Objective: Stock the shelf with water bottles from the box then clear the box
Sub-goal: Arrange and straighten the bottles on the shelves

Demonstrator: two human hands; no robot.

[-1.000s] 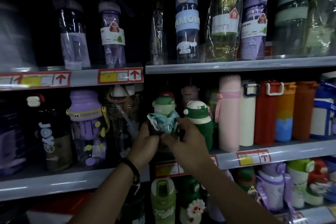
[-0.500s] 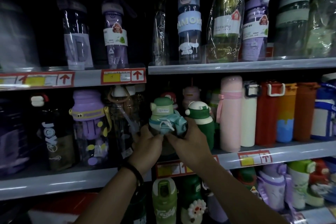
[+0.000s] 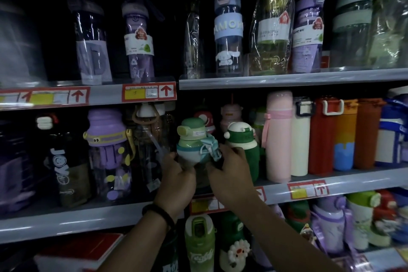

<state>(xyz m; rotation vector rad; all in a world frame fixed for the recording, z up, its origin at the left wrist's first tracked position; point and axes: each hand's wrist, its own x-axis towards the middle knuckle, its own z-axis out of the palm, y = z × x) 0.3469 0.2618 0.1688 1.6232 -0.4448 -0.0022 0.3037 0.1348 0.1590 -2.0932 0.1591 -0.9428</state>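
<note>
Dim shop shelving fills my view, grey metal tiers packed with drink bottles. I have both hands up at the middle shelf (image 3: 353,178), at the gap between its two sections, and the green bottle (image 3: 193,139) sits between them. My left hand (image 3: 176,181) wraps the bottle's lower left side, its fingers (image 3: 171,158) curled round toward the back, just beside a clear bottle (image 3: 152,146) with a white cap. My right hand (image 3: 229,174) closes on the lower right side, its fingers (image 3: 231,152) bent over the spot where the teal strap (image 3: 209,147) hangs bunched against the bottle. Neither hand is spread wide; both are clasped on it.

Above my fingers stand the bottle's rounded green lid, with a pale spout cover facing left and a small white sticker, and its pale shoulder; the body below is hidden behind my palms, so I cannot tell whether its base touches the shelf. It is upright, or close to it.

Just to its right, touching my right knuckles, stands a dark green bottle (image 3: 242,146) with a white cap, then a tall pink flask (image 3: 278,137). To the left, beyond the clear bottle, is a purple bottle (image 3: 106,139) with yellow spots. A dark wristband (image 3: 157,212) circles my left wrist. On the upper shelf (image 3: 287,80) wrapped bottles stand in a row, and a red price tag (image 3: 149,94) with an arrow is fixed to the edge beside it
</note>
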